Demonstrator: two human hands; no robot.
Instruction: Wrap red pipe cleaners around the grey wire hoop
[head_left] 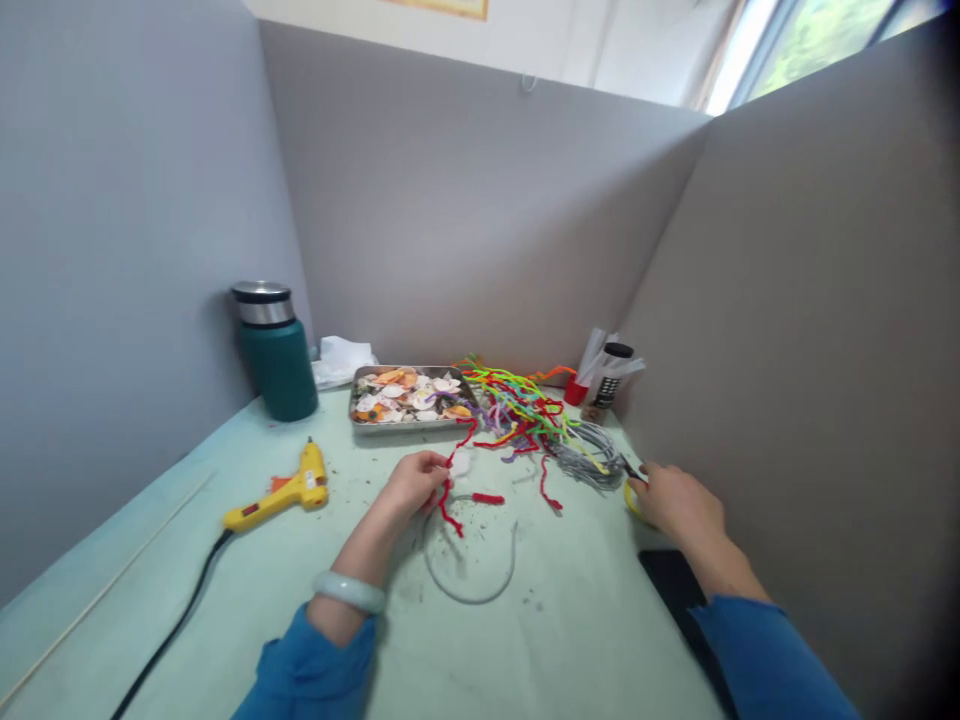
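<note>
My left hand (415, 482) pinches a wavy red pipe cleaner (452, 518) between thumb and fingers, its ends hanging above and below the grip. Beside the fingertips is a small whitish piece (460, 462). Under them a curved grey wire (472, 601) lies open on the table, with a red wrapped section (488, 499) near its upper end. At the right, my right hand (679, 505) is closed on scissors with a yellow handle loop (634, 503), mostly covered by the fingers. The scissors' dark tip points toward a coil of grey wire (589, 458).
A metal tray (412, 427) of shells stands at the back, beside a heap of coloured pipe cleaners (517, 395). To the left are a yellow glue gun (289, 495) with its cord and a green bottle (277, 365). A black flat object (667, 585) lies beneath my right forearm. Grey partitions enclose the table.
</note>
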